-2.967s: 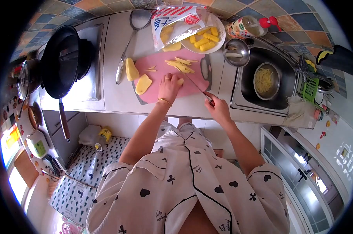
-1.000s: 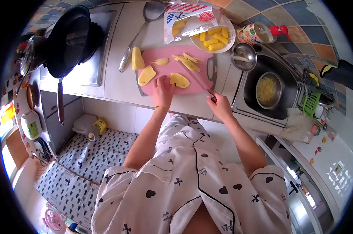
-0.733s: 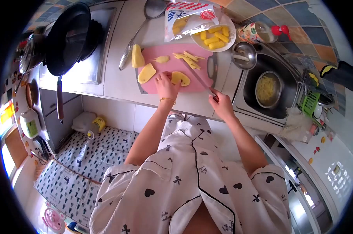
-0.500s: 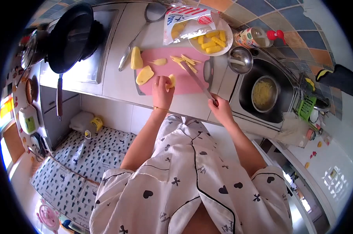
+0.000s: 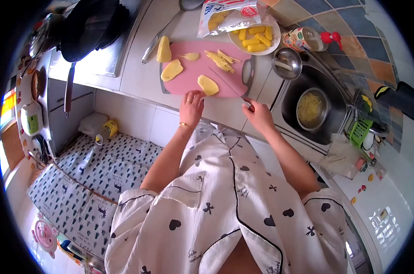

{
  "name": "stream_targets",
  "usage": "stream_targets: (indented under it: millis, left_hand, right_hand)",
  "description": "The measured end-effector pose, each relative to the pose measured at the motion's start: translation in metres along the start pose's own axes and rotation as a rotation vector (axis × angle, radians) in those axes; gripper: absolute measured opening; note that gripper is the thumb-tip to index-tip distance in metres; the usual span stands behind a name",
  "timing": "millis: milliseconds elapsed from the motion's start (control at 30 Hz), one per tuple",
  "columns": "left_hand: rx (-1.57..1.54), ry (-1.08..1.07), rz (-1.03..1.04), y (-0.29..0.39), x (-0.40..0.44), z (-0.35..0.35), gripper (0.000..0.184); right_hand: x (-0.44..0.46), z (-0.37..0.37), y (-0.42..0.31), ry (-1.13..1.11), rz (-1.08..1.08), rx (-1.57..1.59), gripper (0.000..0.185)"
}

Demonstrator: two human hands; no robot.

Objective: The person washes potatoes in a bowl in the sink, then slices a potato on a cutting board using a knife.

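My right hand (image 5: 259, 115) grips the handle of a knife (image 5: 227, 82), whose blade lies over the right part of a pink cutting board (image 5: 193, 76). My left hand (image 5: 191, 108) is at the board's front edge, fingers apart and holding nothing. Just beyond it lies a cut potato piece (image 5: 208, 85), flat on the board. Another potato half (image 5: 172, 70) and a taller potato piece (image 5: 164, 49) sit at the board's left side. A thin slice (image 5: 191, 56) lies near the back, and a pile of potato strips (image 5: 221, 60) is beyond the blade.
A plate of yellow pieces (image 5: 265, 46) under an open bag (image 5: 229, 17) stands behind the board. At the right are a small metal bowl (image 5: 294, 58) and a sink (image 5: 337, 93) holding a bowl of strips (image 5: 312, 109). A ladle (image 5: 162, 34) and black pan (image 5: 85, 32) are left.
My left hand has let go of the potato piece, which now lies flat, and has drawn back to the board's front edge. The thin slice appeared after the earliest frame. The view has shifted.
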State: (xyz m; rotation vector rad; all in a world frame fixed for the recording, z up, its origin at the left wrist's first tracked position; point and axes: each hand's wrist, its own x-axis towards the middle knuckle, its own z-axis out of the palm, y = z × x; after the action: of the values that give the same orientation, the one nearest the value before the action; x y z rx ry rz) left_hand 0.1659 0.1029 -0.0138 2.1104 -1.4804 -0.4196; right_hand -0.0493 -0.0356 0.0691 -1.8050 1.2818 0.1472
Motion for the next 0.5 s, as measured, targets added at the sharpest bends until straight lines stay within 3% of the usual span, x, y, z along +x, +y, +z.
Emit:
stream_targets:
  millis: [133, 400, 500]
  left_hand:
    - [-0.023, -0.032, 0.139, -0.01, 0.02, -0.003, 0.03]
    - [-0.221, -0.156, 0.013, -0.013, 0.03, 0.027, 0.022]
    - [-0.191, -0.137, -0.02, -0.006, 0.033, 0.033, 0.021]
  right_hand:
    - [0.001, 0.013, -0.003, 0.028, -0.019, 0.049, 0.04]
    - [-0.008, 0.018, -0.015, 0.076, 0.032, 0.021, 0.043]
    - [-0.008, 0.005, -0.032, -0.023, 0.032, -0.123, 0.045]
